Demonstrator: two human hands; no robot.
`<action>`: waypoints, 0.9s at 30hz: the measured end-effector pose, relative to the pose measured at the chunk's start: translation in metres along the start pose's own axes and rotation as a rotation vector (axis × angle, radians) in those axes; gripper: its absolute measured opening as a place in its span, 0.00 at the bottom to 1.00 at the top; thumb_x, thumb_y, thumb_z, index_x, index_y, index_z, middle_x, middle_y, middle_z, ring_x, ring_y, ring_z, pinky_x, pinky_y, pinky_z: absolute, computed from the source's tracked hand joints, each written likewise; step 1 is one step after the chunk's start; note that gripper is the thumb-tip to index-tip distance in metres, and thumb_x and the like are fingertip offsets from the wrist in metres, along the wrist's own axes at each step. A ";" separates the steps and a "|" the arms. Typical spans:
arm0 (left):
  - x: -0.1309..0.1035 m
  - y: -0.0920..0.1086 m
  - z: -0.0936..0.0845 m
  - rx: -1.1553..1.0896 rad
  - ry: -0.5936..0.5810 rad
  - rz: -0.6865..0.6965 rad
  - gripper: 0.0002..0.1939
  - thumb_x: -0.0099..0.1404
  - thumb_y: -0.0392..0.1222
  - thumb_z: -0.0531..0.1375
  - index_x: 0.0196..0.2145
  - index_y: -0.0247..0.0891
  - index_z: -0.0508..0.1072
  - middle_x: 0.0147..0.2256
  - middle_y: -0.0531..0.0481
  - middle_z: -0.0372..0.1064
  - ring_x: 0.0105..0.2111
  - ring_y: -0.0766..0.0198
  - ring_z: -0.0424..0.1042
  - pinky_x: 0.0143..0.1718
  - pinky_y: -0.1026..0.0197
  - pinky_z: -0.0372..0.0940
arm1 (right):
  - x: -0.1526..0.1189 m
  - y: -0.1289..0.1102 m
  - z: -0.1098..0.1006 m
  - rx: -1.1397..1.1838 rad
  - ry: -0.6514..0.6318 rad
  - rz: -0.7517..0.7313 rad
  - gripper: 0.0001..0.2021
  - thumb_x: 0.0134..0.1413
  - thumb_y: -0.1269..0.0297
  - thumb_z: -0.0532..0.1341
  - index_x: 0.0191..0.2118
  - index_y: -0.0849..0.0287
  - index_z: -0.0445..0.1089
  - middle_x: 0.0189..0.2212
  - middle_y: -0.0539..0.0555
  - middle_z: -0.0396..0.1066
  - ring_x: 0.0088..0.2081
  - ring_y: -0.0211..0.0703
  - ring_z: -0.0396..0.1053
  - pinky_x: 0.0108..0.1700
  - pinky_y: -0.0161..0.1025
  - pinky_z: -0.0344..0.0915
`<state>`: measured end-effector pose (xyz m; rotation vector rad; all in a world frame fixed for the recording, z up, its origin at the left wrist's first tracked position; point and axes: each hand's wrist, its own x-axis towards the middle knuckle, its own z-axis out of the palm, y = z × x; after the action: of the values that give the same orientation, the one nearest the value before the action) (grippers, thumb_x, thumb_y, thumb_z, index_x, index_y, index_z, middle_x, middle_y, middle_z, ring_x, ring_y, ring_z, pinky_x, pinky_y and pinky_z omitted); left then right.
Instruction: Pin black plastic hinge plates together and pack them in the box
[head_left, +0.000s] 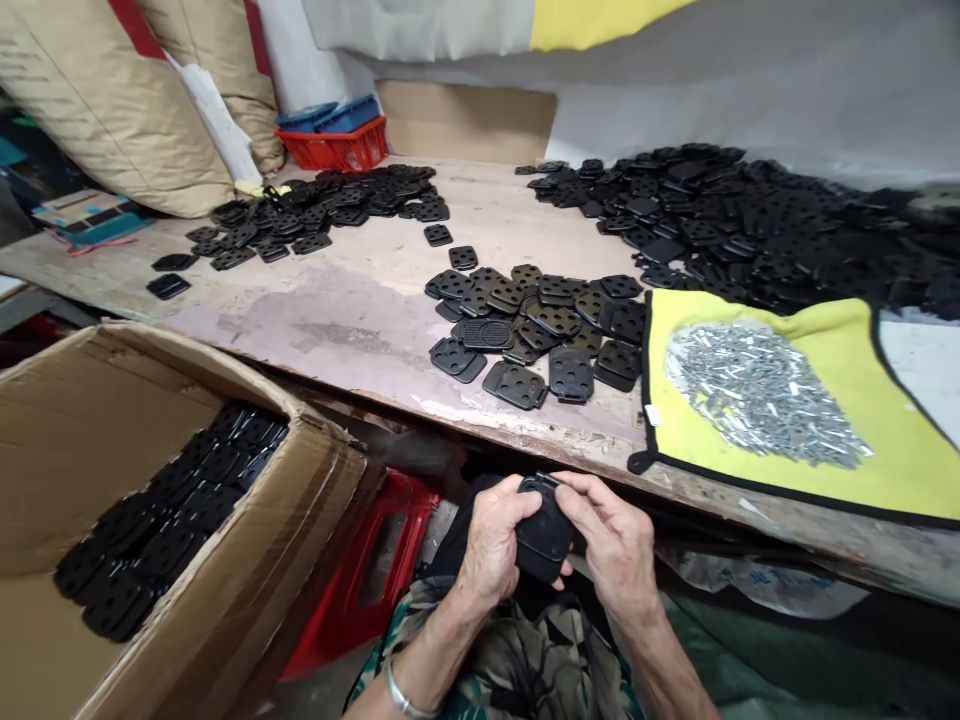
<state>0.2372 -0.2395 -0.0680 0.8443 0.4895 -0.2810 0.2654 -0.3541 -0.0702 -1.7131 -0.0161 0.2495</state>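
Open lane through the middle, obstacles either side

Ahead of the left hand (491, 540) and right hand (619, 548), the workbench (300, 335) edge comes first, then a loose cluster of black plastic plates (551, 315). Left of that cluster, bare surface gives a low passage — it continues back between the far-left pile (330, 208) and the larger far-right heap (720, 215). Rightward, a yellow cloth (911, 450) spread with metal pins (765, 390) bars a low sweep. Leftward, the cardboard box (300, 500) wall stands in the way — its top is open.
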 end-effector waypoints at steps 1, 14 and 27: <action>0.000 0.000 0.001 0.040 0.004 0.024 0.13 0.53 0.46 0.60 0.32 0.35 0.67 0.17 0.54 0.65 0.12 0.63 0.66 0.11 0.65 0.62 | 0.001 -0.002 0.001 -0.051 0.001 -0.034 0.14 0.54 0.52 0.61 0.33 0.59 0.73 0.19 0.47 0.67 0.17 0.35 0.61 0.18 0.31 0.58; 0.002 -0.015 0.013 0.157 -0.060 0.076 0.16 0.47 0.45 0.69 0.27 0.32 0.70 0.23 0.52 0.70 0.22 0.66 0.70 0.22 0.68 0.65 | 0.002 0.001 -0.012 -0.368 0.200 -0.547 0.14 0.63 0.66 0.51 0.25 0.59 0.64 0.17 0.46 0.61 0.19 0.31 0.60 0.24 0.29 0.57; 0.009 -0.005 0.020 0.244 -0.072 -0.105 0.18 0.49 0.49 0.66 0.29 0.34 0.65 0.19 0.47 0.71 0.14 0.62 0.70 0.11 0.66 0.62 | 0.110 -0.019 -0.218 -1.179 0.436 -0.220 0.10 0.53 0.63 0.57 0.35 0.59 0.76 0.35 0.57 0.74 0.35 0.47 0.68 0.33 0.39 0.59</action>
<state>0.2490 -0.2586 -0.0651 1.0435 0.4381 -0.4731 0.4131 -0.5475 -0.0396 -2.8760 -0.0341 -0.3962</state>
